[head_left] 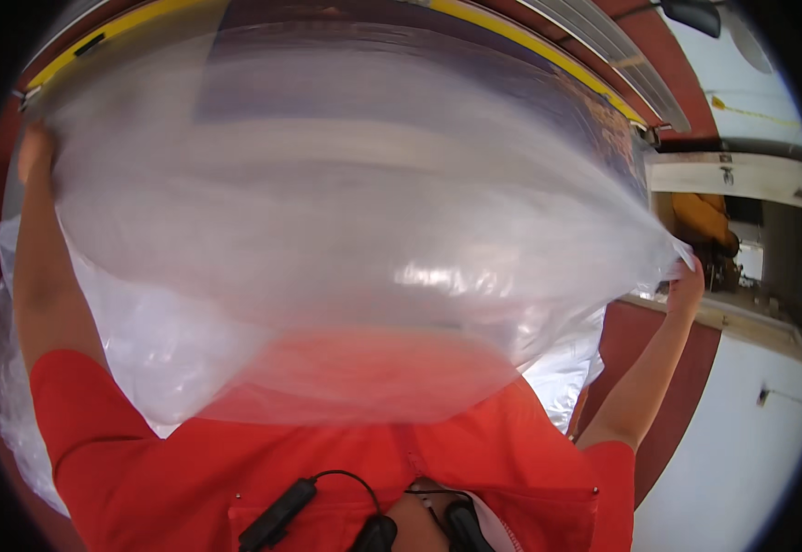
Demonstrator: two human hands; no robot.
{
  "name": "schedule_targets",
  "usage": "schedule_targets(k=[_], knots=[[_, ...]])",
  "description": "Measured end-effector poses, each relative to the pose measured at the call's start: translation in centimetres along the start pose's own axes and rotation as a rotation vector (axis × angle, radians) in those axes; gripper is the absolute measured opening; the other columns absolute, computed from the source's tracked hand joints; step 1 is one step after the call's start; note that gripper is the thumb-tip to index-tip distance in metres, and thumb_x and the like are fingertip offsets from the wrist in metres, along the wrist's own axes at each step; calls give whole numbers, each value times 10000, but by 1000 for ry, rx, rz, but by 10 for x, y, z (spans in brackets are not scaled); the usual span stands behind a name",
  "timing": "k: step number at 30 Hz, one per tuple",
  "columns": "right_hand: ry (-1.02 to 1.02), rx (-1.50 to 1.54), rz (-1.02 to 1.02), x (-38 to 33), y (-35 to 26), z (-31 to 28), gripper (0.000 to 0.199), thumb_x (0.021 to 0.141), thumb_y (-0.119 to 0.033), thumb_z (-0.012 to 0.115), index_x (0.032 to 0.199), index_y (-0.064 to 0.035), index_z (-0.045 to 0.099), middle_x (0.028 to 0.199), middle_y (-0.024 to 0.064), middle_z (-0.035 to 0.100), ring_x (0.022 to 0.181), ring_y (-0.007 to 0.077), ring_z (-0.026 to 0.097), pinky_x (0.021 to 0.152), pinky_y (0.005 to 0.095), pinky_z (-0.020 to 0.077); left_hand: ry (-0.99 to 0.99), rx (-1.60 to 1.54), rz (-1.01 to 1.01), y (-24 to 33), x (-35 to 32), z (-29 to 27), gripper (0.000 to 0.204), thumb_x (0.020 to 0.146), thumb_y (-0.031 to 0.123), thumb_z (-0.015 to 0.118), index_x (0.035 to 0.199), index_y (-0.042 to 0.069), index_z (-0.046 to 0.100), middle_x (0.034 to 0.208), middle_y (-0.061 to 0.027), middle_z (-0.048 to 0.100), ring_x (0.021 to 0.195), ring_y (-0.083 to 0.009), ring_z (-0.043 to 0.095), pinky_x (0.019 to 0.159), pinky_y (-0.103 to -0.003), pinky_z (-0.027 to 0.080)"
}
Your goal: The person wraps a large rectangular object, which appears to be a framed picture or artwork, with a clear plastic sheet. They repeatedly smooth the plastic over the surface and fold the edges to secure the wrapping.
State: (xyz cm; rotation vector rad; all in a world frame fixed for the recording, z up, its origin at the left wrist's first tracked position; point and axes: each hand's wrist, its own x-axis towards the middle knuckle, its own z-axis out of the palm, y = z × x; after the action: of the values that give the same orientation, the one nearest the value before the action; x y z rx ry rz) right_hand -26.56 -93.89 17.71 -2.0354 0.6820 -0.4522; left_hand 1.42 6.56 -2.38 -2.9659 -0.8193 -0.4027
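Three o'clock: right hand [686, 287] pinches translucent plastic film [355, 230]. Ten: left hand [37, 155], grip indiscernible. One: yellow strip [534, 48] edging dark-blue surface [548, 99]. Two: white beam [746, 175].

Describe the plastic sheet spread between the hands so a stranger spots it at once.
Find the red shirt along the bottom, then look above it, between the left hand and right hand. The broad, milky plastic sheet there narrows to a gathered corner at the right hand. Unlike the crumpled plastic at far left, it spans the middle, with red showing through its lower edge.
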Motion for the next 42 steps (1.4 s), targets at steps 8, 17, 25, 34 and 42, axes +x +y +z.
schedule_targets(k=[8, 17, 25, 34, 42], knots=[[7, 258, 286, 26, 38, 24, 317, 785, -298, 408, 952, -49, 513, 908, 123, 542, 760, 232, 547, 676, 351, 453, 170, -34, 101, -84, 62, 43, 390, 831, 332, 304, 987, 19, 479, 935, -243, 518, 871, -385, 500, 734, -442, 403], [452, -1189, -1356, -34, -181, 112, 425, 707, -162, 498, 1127, -134, 439, 1092, 110, 477, 1041, 300, 415, 862, 430, 327, 178, -119, 120, -21, 3, 8, 411, 835, 366, 294, 986, 33, 482, 966, -199, 523, 909, -368, 488, 750, -439, 393], [-248, -1305, -333, 47, -2, 174, 480, 730, -121, 460, 1192, -60, 342, 1213, 168, 354, 1116, 301, 342, 910, 365, 294, 39, 22, -96, 12, -20, -25, 389, 823, 386, 316, 932, 52, 483, 957, -202, 512, 885, -394, 467, 730, -451, 379], [12, -1036, -129, 125, 26, 240, 658, 779, -563, 280, 1216, -73, 324, 1265, 130, 301, 1175, 265, 272, 941, 427, 224, 46, -57, 39, -18, -12, -9, 375, 827, 383, 346, 870, 44, 502, 859, -195, 534, 800, -392, 488, 653, -436, 388], [-129, -1043, -533, 36, -10, 266, 613, 798, -490, 344, 1237, -66, 285, 1304, 98, 242, 1224, 255, 166, 971, 426, 128, 94, -121, 46, -58, -21, -11, 334, 824, 321, 408, 947, 28, 512, 869, -170, 552, 811, -311, 527, 689, -365, 401]])
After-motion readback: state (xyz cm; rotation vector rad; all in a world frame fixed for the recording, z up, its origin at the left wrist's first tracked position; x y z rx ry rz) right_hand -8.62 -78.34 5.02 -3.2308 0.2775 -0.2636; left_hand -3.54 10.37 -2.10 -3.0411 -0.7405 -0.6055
